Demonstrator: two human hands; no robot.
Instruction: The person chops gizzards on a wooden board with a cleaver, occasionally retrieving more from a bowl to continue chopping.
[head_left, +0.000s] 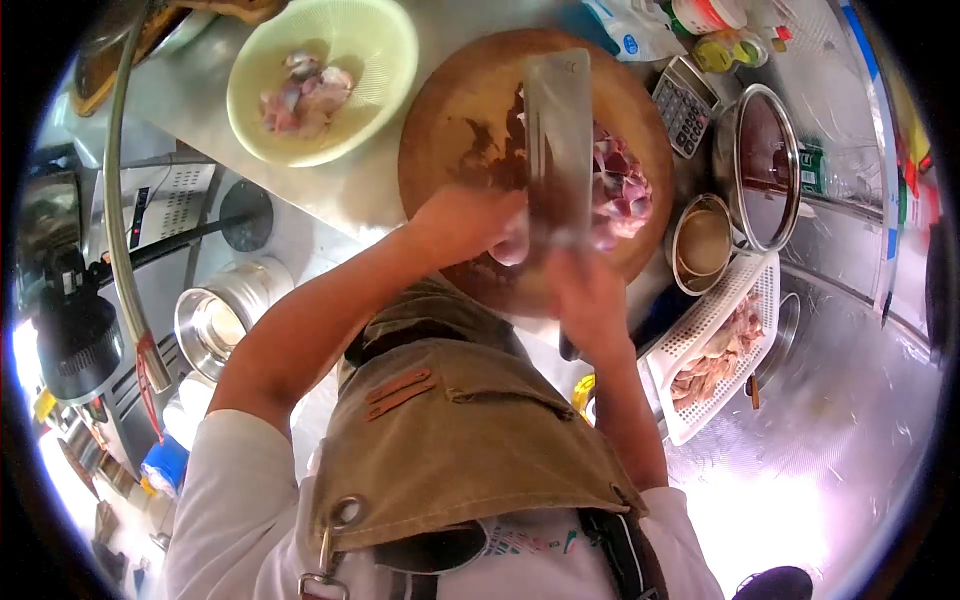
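Observation:
My right hand (585, 290) is wrapped round the handle of a cleaver (560, 130). Its broad blade points away from me over a round wooden chopping board (440, 90). To the left of the blade, my left hand (470, 228) is curled and blurred, gripping a pale pink piece of meat (510, 248) on the board. The blade partly hides the left fingertips and the cutting spot. Right of the cleaver lies a heap of cut raw meat (625, 185), red and pink with whitish skin. Dark wet stains mark the board's left side.
A pale green colander (400, 60) holding meat pieces stands at the upper left. Right of the board are a calculator (686, 105), a steel pot (795, 170), a small bowl (703, 245) and a white basket (690, 425) of meat. A steel pot (205, 330) sits lower left.

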